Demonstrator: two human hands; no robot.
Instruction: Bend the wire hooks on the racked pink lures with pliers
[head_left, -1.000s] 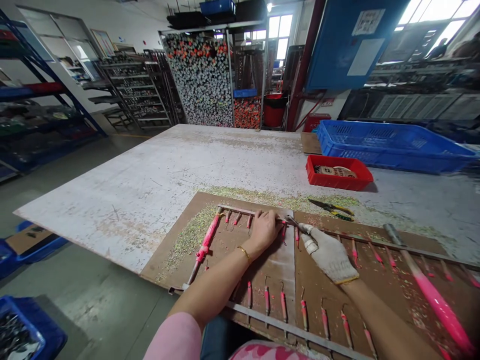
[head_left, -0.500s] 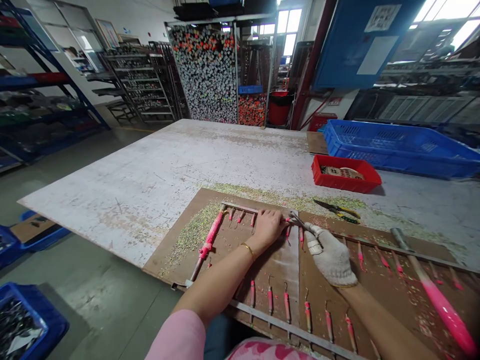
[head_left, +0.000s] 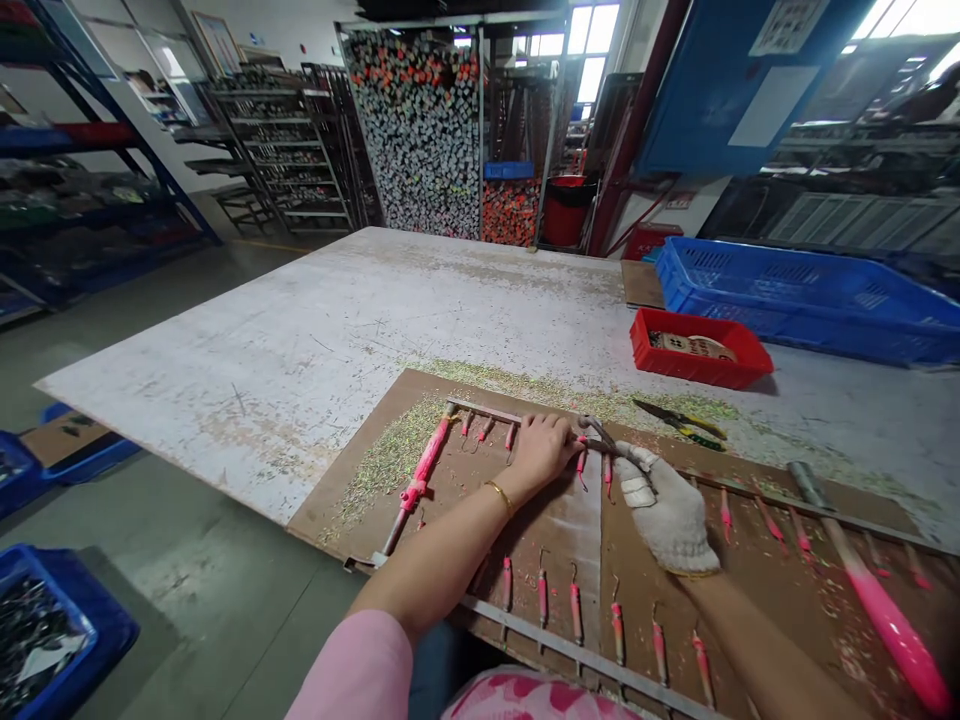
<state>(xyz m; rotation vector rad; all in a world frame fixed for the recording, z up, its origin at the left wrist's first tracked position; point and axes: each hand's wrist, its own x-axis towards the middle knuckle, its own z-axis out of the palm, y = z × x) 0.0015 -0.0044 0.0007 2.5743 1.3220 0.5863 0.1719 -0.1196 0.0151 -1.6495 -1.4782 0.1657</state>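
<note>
My left hand (head_left: 540,455), with a gold bangle at the wrist, lies curled over the metal bar of a rack (head_left: 480,413). Several slim pink-painted pieces with wire hooks (head_left: 541,597) hang from the rack's bars on a brown board (head_left: 559,530). My right hand (head_left: 667,510), in a white knit work glove, grips a small steel hand tool (head_left: 598,430) whose tips reach the same bar next to my left fingers. A longer pink-coated rod (head_left: 420,478) lies at the left of the board.
Yellow-handled pliers (head_left: 679,423) lie just beyond the board on a scuffed white table (head_left: 262,400). A red tray (head_left: 701,350) and a blue crate (head_left: 810,300) stand to the far right. Yellow-green flecks cover the board. Blue bins (head_left: 52,630) sit on the floor at left.
The view has turned slightly, so the table and tray sit further right. Both hands remain at the bar, and the tool's tips have shifted slightly along it.
</note>
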